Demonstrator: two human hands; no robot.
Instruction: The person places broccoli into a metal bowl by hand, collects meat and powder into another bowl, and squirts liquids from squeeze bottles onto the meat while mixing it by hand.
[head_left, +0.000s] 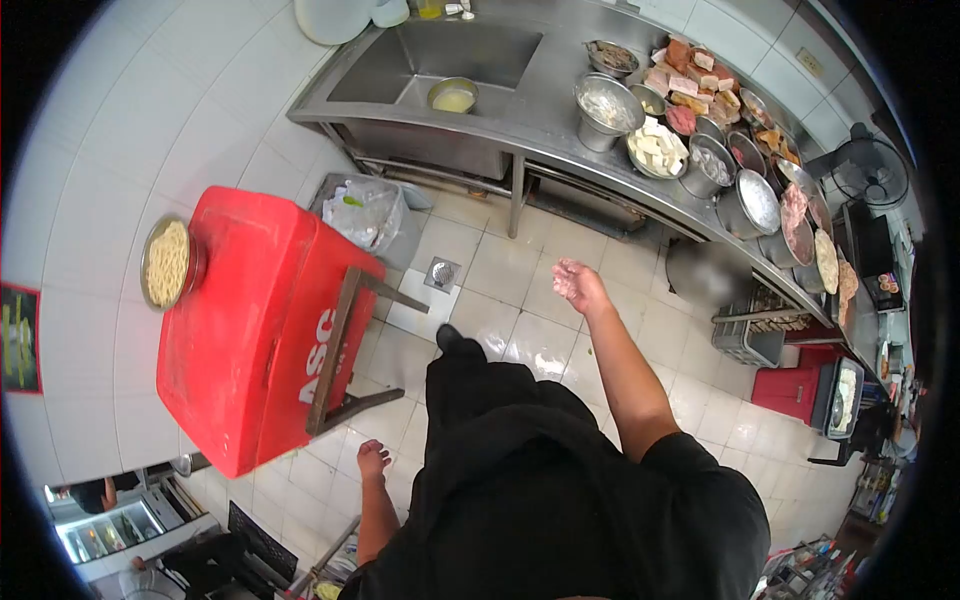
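My right hand (578, 284) hangs in the air over the tiled floor, its fingers loosely curled, with whitish residue on the skin. I see nothing held in it. My left hand (374, 459) is lower, beside the legs of a wooden stand (335, 350), its fingers curled in; whether it holds anything is too small to tell. Neither hand touches an object that I can make out. Nearest to the left hand is a large red cooler box (250, 320), with a metal bowl of pale food (167, 264) at its far left edge.
A steel counter (560, 130) with a sink (440, 60) runs along the top and right, bearing bowls, pots and meat pieces (700, 85). A lined bin (370, 220) stands beside the cooler. A round dark object (708, 273) and crates (750, 345) sit under the counter's edge.
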